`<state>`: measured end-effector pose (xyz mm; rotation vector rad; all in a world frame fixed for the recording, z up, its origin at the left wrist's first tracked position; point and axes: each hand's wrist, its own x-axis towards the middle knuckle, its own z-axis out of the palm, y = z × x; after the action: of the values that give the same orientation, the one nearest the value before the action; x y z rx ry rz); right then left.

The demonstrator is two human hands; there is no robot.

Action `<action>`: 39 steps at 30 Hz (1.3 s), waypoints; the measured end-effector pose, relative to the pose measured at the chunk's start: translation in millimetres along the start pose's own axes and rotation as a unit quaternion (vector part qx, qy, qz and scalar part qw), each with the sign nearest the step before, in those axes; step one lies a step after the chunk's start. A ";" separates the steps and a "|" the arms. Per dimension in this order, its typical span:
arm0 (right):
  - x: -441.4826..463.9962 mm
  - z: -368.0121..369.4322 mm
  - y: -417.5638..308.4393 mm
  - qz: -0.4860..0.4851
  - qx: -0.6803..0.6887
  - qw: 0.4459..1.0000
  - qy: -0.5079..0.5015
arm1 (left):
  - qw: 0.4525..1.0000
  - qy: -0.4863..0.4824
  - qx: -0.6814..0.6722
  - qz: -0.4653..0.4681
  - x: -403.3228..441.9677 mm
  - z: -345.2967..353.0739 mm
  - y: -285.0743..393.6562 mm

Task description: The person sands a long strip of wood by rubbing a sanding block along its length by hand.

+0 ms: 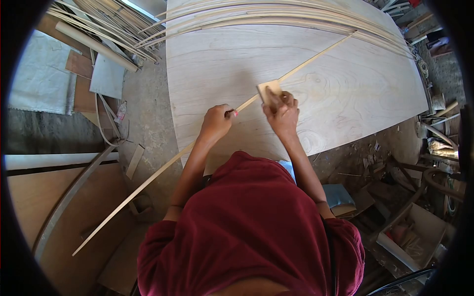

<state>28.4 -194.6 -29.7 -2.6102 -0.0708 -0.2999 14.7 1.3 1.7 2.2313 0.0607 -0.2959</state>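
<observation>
A long, thin wooden strip [316,55] runs diagonally over the pale plywood sheet [222,59], its near end reaching past the sheet's left edge. My left hand [216,121] is closed around the strip near its middle, with a small red spot showing at the fingertips. Farther along, my right hand [283,116] grips a small, flat tan block [268,90] that lies across the strip. The right fingers are slightly blurred. The block's underside is hidden, so I cannot tell whether it has an abrasive face.
Several long wooden strips [276,20] lie along the sheet's far edge, and more are bundled [108,22] at upper left. A cardboard tube [96,46] and panels stand left. At lower right are a white box [412,237] and a curved wooden piece [439,182].
</observation>
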 end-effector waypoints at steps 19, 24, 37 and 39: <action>-23.1 0.9 -28.6 -0.090 0.009 0.996 -0.012 | 0.999 0.008 0.027 0.041 11.0 11.9 -21.8; -13.9 2.7 -16.7 -0.095 0.019 0.995 -0.011 | 0.999 0.012 0.028 0.035 3.1 2.6 -8.7; -31.5 3.1 -36.1 -0.131 0.020 0.991 -0.024 | 0.995 -0.071 -0.075 -0.013 9.6 8.0 -15.3; -24.0 0.7 -30.9 -0.140 0.025 0.990 -0.002 | 0.999 -0.023 -0.007 0.031 7.5 11.2 -21.1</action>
<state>1.9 -167.2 -20.8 -2.5502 -0.4442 -0.3848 16.7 5.4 -22.8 2.2071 -0.0306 -0.3127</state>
